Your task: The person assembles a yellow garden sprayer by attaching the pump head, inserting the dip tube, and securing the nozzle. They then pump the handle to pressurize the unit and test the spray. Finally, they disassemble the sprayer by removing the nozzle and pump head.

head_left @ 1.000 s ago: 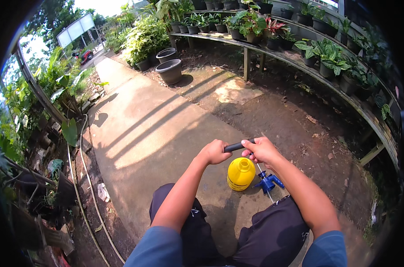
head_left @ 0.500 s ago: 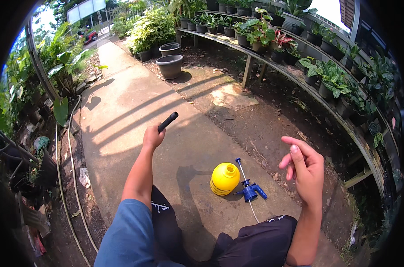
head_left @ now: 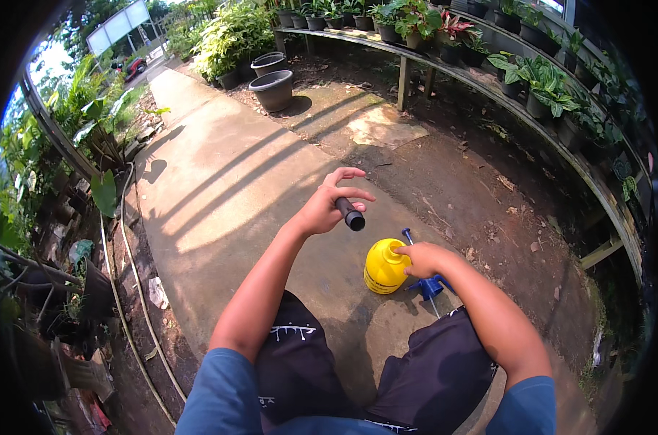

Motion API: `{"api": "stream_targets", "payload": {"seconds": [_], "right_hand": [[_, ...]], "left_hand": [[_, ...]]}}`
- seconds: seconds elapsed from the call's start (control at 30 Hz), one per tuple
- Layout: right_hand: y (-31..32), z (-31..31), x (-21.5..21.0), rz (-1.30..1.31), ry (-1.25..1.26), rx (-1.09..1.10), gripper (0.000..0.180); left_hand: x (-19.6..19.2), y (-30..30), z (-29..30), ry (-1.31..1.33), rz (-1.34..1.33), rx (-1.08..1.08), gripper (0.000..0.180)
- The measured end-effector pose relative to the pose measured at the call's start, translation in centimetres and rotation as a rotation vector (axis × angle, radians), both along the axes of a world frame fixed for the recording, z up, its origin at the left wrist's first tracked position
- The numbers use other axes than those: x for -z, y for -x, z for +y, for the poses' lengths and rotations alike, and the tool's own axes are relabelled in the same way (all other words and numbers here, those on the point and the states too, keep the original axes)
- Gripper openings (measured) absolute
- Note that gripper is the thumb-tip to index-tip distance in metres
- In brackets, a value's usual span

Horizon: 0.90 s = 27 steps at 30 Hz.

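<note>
My left hand (head_left: 322, 209) is raised over the concrete path and holds a short black tube (head_left: 351, 214) with its open end toward me. Two fingers of that hand stretch out past the tube. My right hand (head_left: 426, 259) grips the neck of a yellow sprayer bottle (head_left: 383, 270), which stands upright on the path with its top uncapped. Behind that hand lies the blue pump head (head_left: 431, 287) of the sprayer, with its thin rod; my hand and forearm cover part of it.
Two grey pots (head_left: 272, 91) stand beside the far path. A wooden shelf (head_left: 488, 100) with several potted plants curves along the right. A hose (head_left: 129, 279) runs along the path's left edge, near leafy plants (head_left: 104, 192). My knees frame the near path.
My left hand has moved right with the black tube, its fingers now spread. My right hand has come down and left from the air onto the yellow bottle's neck.
</note>
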State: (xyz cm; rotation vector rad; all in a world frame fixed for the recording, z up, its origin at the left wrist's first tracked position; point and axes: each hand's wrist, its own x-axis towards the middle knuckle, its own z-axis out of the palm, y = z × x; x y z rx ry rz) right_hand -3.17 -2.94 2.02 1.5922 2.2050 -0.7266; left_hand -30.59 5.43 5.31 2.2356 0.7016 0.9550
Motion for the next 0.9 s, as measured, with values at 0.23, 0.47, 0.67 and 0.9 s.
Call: {"api": "stream_targets", "payload": {"seconds": [0.23,0.47,0.67,0.9], "right_hand": [[0.3,0.2,1.7,0.019,0.025,0.023,0.073],[-2.0,2.7,-0.1,0.34,0.389,0.217,0.049],[-9.5,5.7,4.5,0.237,0.162,0.519,0.046],[-11.9,8.8,12.8,-0.638,0.347,-0.168,0.082]], "left_hand": [[-1.4,-1.4,-0.2,0.079,-0.152,0.079,0.022],[0.9,-0.9,0.7,0.246,-0.055,0.026,0.023],[2.6,0.4,1.8,0.657,0.057,-0.029,0.036],[2.9,1.1,1.0,0.539,0.309,-0.109,0.053]]}}
